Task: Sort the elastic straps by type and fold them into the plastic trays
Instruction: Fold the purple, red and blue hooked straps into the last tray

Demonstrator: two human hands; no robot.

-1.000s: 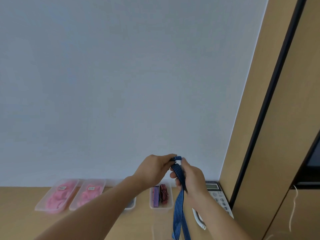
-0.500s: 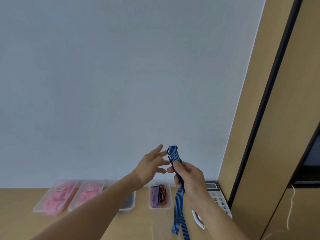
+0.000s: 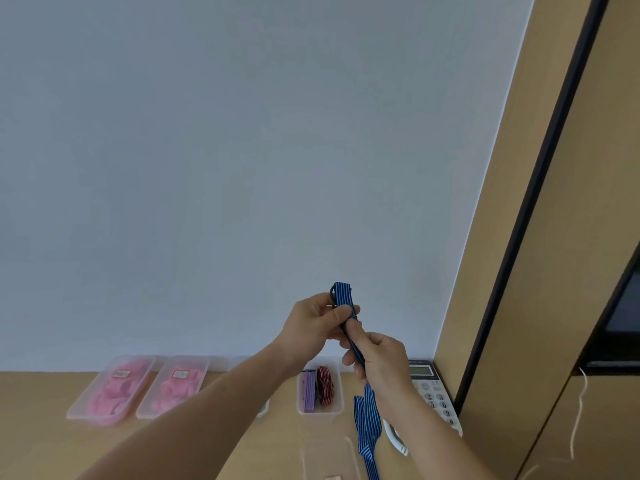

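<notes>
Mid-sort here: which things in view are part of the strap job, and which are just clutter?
Job: blue striped strap, held by left hand and right hand; tray of folded straps; pink-filled trays; clear near tray.
Lying about: desk phone; white cord.

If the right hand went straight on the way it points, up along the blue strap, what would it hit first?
Most likely the left hand, which pinches the blue striped elastic strap just above the right hand. Their fingers look nearly touching, though depth is unclear.
</notes>
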